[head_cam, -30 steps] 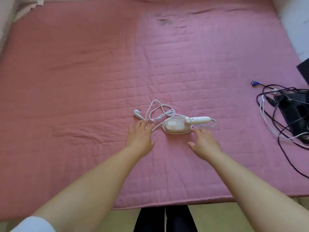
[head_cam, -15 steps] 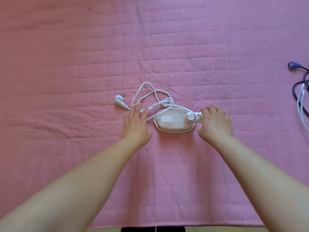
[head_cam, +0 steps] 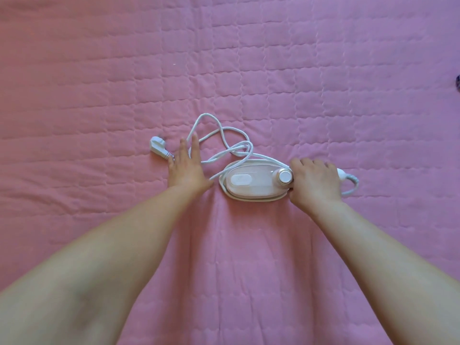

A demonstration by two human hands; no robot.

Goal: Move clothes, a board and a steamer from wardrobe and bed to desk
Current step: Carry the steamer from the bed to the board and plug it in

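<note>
A small white and pale pink steamer (head_cam: 255,183) lies flat on the pink quilted bed (head_cam: 273,70). Its white cord (head_cam: 224,143) loops behind it and ends in a plug (head_cam: 158,146) at the left. My right hand (head_cam: 315,181) is wrapped over the steamer's handle, beside the round knob. My left hand (head_cam: 185,168) lies flat on the cord, fingers stretched out, just right of the plug and left of the steamer body.
A dark object (head_cam: 458,82) shows at the right edge of the frame. The pink quilt fills the rest of the view.
The view has closed in on the bed. My right hand moved from in front of the steamer onto its handle and closed. My left hand stays flat on the cord.
</note>
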